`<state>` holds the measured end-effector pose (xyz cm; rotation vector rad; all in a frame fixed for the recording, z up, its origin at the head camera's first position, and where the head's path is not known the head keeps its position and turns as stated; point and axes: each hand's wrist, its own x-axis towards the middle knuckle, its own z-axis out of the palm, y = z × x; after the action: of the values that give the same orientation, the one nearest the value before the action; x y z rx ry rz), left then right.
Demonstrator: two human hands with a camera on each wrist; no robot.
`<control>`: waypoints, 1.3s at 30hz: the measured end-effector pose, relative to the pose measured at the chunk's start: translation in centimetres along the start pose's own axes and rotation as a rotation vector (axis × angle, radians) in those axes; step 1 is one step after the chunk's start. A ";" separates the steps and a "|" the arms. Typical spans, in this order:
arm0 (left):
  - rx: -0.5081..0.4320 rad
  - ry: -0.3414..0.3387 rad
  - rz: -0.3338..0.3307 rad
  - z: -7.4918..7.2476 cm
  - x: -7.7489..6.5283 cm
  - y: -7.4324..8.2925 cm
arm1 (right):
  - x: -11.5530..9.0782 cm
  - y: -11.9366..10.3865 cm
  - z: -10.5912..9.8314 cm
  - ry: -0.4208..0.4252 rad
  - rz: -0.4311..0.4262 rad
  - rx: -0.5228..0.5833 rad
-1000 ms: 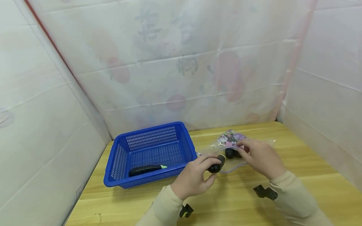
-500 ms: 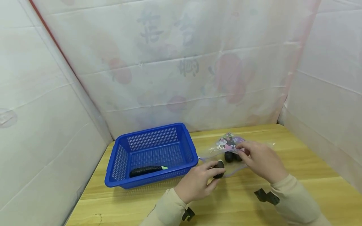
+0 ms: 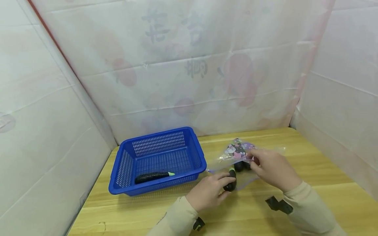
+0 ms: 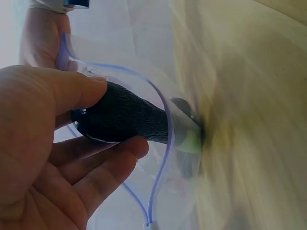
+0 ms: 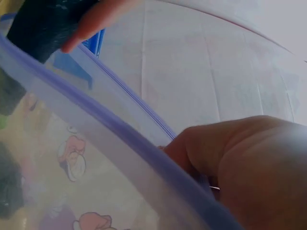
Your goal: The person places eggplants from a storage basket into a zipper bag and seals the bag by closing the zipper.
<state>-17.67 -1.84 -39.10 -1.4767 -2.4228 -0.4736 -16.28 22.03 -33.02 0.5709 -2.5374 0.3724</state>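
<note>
My left hand [image 3: 208, 192] grips the thick end of a dark eggplant [image 4: 127, 115], thumb on one side and fingers on the other. Its green stem end sits inside the mouth of a clear zip bag [image 3: 236, 151] with a cartoon print and a purple zip edge. My right hand [image 3: 273, 168] pinches the bag's upper edge, holding the mouth apart; the right wrist view shows the zip strip [image 5: 115, 122] running to these fingers. Further dark eggplants [image 3: 240, 166] lie inside the bag, partly hidden by the print and the right hand.
A blue perforated basket [image 3: 157, 134] stands to the left, with one eggplant [image 3: 153, 177] lying along its front side. The wooden table [image 3: 141, 216] is bordered by pale curtain walls [image 3: 165, 82] at the back and sides.
The left hand has turned the eggplant so its stem points away, and has brought it into the bag's mouth. The right hand keeps its hold on the bag, nearly in place.
</note>
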 end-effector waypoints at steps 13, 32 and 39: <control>0.013 -0.062 -0.050 1.5 0.1 0.1 | 0.0 -0.6 0.1 -0.036 -0.104 0.056; 0.068 -0.059 -0.059 3.3 0.7 0.5 | 0.3 -1.2 -0.1 -0.043 -0.170 0.092; 0.082 -0.043 -0.084 3.8 1.8 0.8 | 0.4 -1.4 -0.2 -0.068 -0.170 0.093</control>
<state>-17.92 1.49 -41.76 -1.3695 -2.5144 -0.3584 -15.88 20.78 -32.43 0.8414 -2.5227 0.4167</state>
